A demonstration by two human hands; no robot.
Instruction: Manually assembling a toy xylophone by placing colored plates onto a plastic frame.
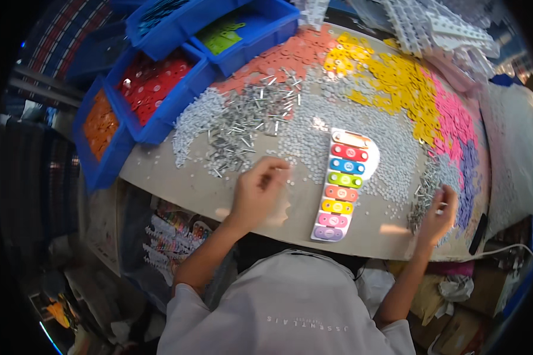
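Observation:
A toy xylophone [340,195] lies on the table in front of me, a white base with a column of coloured bars. The upper bars have white round pieces at their ends; the lowest ones show bare holes. Left of it, my left hand [259,192] hovers over the table with its fingers curled in, slightly blurred; anything in them is hidden. My right hand [438,218] is at the right-hand pile of metal pins [421,198], its fingers bent together. What they hold, if anything, is too small to make out.
Blue bins [204,65] of red, orange and green pieces stand at the far left. Loose metal pins [251,118], small whitish pieces [391,139], yellow bars [403,83], pink bars [456,121] and purple bars [469,183] cover much of the table. A white sack [512,154] stands at right.

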